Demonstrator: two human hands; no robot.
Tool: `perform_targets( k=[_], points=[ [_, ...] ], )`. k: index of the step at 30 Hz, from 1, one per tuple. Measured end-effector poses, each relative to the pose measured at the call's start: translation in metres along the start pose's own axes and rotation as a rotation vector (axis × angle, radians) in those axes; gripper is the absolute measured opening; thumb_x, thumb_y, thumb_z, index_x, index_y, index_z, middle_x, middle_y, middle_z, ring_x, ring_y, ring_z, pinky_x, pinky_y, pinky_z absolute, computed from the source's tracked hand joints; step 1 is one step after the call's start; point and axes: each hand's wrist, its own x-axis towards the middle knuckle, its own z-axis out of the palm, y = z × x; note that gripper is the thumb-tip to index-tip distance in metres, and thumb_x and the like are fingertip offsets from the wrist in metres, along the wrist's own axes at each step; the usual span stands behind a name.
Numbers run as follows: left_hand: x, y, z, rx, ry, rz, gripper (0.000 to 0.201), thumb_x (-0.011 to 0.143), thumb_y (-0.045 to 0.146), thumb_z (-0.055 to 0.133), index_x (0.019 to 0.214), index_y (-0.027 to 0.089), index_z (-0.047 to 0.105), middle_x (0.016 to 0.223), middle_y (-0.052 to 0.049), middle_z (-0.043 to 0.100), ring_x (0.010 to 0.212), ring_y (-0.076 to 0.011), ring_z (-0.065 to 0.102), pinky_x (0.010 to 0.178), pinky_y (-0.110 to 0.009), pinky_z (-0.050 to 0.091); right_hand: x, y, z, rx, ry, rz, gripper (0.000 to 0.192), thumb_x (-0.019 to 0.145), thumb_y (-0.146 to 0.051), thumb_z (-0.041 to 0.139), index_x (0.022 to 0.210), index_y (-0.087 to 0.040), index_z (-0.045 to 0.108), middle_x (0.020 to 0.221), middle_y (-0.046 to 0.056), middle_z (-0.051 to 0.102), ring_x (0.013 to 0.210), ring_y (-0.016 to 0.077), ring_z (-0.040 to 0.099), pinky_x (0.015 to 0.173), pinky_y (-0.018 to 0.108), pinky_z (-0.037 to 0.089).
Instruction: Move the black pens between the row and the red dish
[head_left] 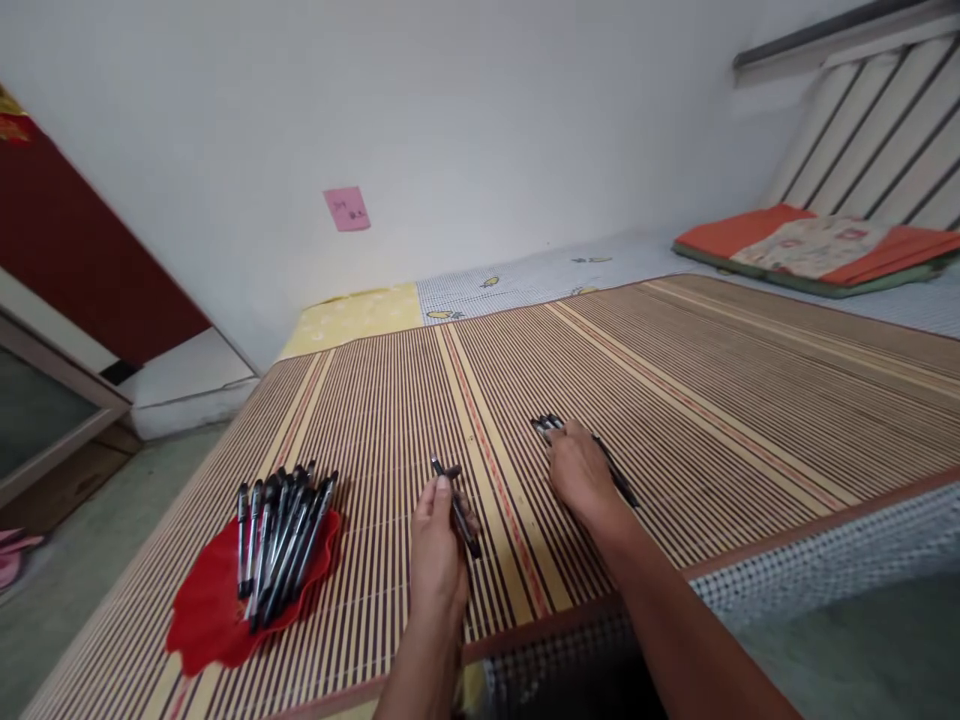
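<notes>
My left hand (439, 525) is closed around a black pen (466, 530), which it holds tilted just above the striped mat (390, 420). A dark end sticks out beside my thumb; whether it belongs to a second pen I cannot make out. Farther right, my right hand (581, 468) is closed over a small group of black pens (549, 424) lying on the mat. Their tips show beyond my fingers and a long dark barrel (619, 475) runs out on the right side. To the left, several clear-barrelled pens with black caps (281, 540) lie heaped on a red wavy-edged cloth (206, 600).
The mat covers a bed whose checked sheet (810, 550) hangs at the front edge. A folded orange and green cloth (825, 250) lies at the back right, by a white slatted headboard (877, 130). A pink note (347, 209) is on the wall.
</notes>
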Motion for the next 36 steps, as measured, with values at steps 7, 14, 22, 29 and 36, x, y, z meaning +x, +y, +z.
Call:
perform_targets(
  k=[7,14,22,29,36],
  points=[
    [-0.003,-0.005,0.003,0.075,-0.050,-0.102,0.057,0.066,0.053,0.085,0.104,0.015,0.065,0.063,0.005,0.052,0.051,-0.0075,0.045,0.047,-0.017,0.038,0.004,-0.001,0.006,0.132,0.060,-0.026,0.024,0.095,-0.019,0.052,0.111,-0.011,0.068,0.111,0.016,0.066,0.105,0.0263,0.061,0.087,0.032,0.043],
    [-0.003,-0.012,0.003,0.125,-0.146,-0.087,0.047,0.070,0.056,0.080,0.084,0.014,0.064,0.059,0.005,0.048,0.048,-0.0060,0.035,0.044,-0.018,0.026,0.000,-0.013,0.008,0.216,-0.043,0.005,0.022,0.084,-0.009,0.060,0.104,-0.013,0.068,0.109,0.016,0.070,0.101,0.0259,0.066,0.084,0.031,0.045],
    [-0.007,-0.012,0.007,0.265,-0.202,-0.026,0.046,0.071,0.054,0.079,0.095,0.015,0.069,0.063,0.003,0.052,0.052,-0.0085,0.043,0.049,-0.018,0.033,0.000,-0.023,-0.005,1.451,-0.127,0.090,0.022,0.079,-0.039,0.069,0.087,-0.018,0.066,0.075,0.001,0.067,0.067,0.0157,0.061,0.065,0.028,0.047],
    [-0.012,-0.009,0.012,0.379,-0.280,0.079,0.035,0.079,0.050,0.072,0.085,0.016,0.067,0.072,-0.001,0.060,0.067,-0.0135,0.053,0.064,-0.022,0.044,-0.003,-0.027,-0.015,1.643,-0.192,0.058,0.031,0.072,-0.041,0.079,0.093,-0.018,0.072,0.078,0.000,0.067,0.069,0.0125,0.059,0.066,0.025,0.045],
    [-0.013,-0.013,0.013,0.332,-0.321,0.058,0.026,0.078,0.039,0.073,0.088,0.017,0.064,0.064,0.003,0.052,0.060,-0.0116,0.050,0.062,-0.021,0.043,-0.005,-0.024,-0.022,1.488,-0.359,-0.091,0.027,0.078,-0.041,0.075,0.092,-0.018,0.072,0.081,0.000,0.066,0.075,0.0140,0.059,0.071,0.027,0.045]
  ],
)
